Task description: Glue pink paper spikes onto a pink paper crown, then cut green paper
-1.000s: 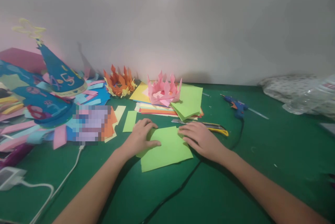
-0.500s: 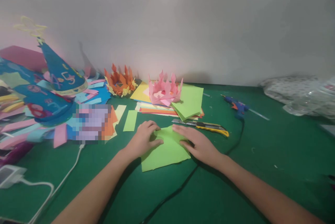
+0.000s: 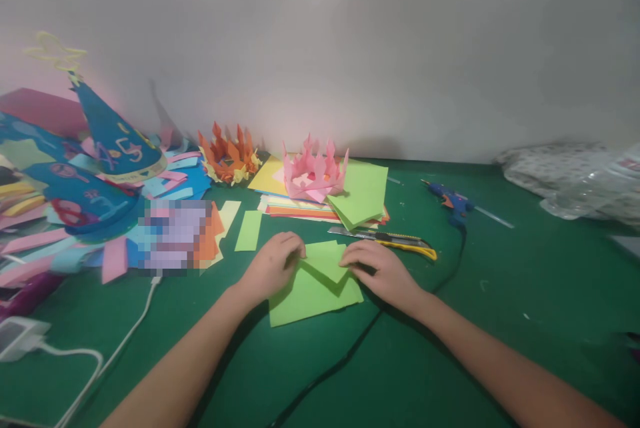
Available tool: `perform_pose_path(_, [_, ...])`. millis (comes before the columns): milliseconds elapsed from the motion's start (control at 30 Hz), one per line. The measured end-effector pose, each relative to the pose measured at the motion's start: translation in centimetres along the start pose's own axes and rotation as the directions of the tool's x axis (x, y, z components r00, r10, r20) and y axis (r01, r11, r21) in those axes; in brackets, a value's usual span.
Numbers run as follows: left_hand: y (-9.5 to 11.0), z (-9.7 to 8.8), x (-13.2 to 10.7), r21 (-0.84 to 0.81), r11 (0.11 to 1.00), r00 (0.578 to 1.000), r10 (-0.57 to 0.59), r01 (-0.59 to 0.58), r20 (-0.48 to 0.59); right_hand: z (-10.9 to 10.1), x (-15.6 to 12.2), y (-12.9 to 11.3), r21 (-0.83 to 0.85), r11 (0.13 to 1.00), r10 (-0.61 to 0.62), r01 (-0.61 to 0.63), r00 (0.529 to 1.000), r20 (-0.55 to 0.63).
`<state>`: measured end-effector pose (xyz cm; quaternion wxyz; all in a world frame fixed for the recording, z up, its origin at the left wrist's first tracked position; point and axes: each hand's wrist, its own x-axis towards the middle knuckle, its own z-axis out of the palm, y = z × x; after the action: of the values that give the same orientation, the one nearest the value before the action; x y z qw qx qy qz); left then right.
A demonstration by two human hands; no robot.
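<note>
A light green sheet of paper [image 3: 313, 301] lies on the green table in front of me, its upper part lifted and bent over toward me. My left hand [image 3: 275, 267] pinches the left end of that raised flap between thumb and fingers. At the flap's right end, my right hand [image 3: 377, 271] grips the paper in the same way. Just beyond the right fingers is a yellow and black utility knife [image 3: 395, 240] with its blade out, pointing left. A small green paper strip [image 3: 249, 231] rests beyond my left hand.
Behind stand a pink paper crown [image 3: 316, 175] on stacked coloured paper [image 3: 365, 191] and an orange crown [image 3: 230, 158]. A blue glue gun [image 3: 453, 203] trails a black cord under my right arm. Decorated blue cone hats [image 3: 115, 135] and a white cable [image 3: 133, 329] are left; a plastic bottle [image 3: 585, 191] is right.
The paper's upper part, lying nearly flat before, is now raised and folded toward me. Both hands have closed from resting on the sheet to pinching the flap's ends.
</note>
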<state>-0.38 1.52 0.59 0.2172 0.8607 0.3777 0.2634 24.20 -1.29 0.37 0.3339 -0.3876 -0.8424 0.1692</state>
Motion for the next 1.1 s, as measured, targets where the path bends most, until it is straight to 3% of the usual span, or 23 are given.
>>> perform_pose_path(167, [0.0,-0.1,0.0,0.065,0.996,0.998,0.059,-0.057,-0.027,0.1,-0.1,0.1,-0.057,0.989,-0.127,0.135,0.985,0.116])
perform_pose_path(333, [0.7,0.1,0.0,0.138,0.99,0.995,0.033,-0.02,-0.094,0.2,-0.2,0.1,-0.1,0.977,-0.171,0.189,0.972,0.164])
perform_pose_path(567, [1.0,0.2,-0.2,0.117,0.99,0.996,0.073,-0.078,0.047,0.1,0.1,-0.5,-0.107,0.938,-0.289,0.33,0.914,0.284])
perform_pose_path(767, [1.9,-1.0,-0.5,0.099,0.981,0.961,0.138,-0.166,0.239,0.0,0.1,-0.5,-0.102,0.924,-0.318,0.367,0.89,0.326])
perform_pose_path(900, [2.3,-1.8,-0.5,0.048,0.989,0.952,0.123,-0.142,0.281,-0.2,0.2,-0.7,-0.093,0.925,-0.314,0.368,0.88,0.355])
perform_pose_path(1100, [2.0,-2.1,-0.1,-0.004,0.975,0.922,0.212,-0.223,0.323,-0.3,0.3,-0.9,-0.084,0.922,-0.319,0.378,0.865,0.387])
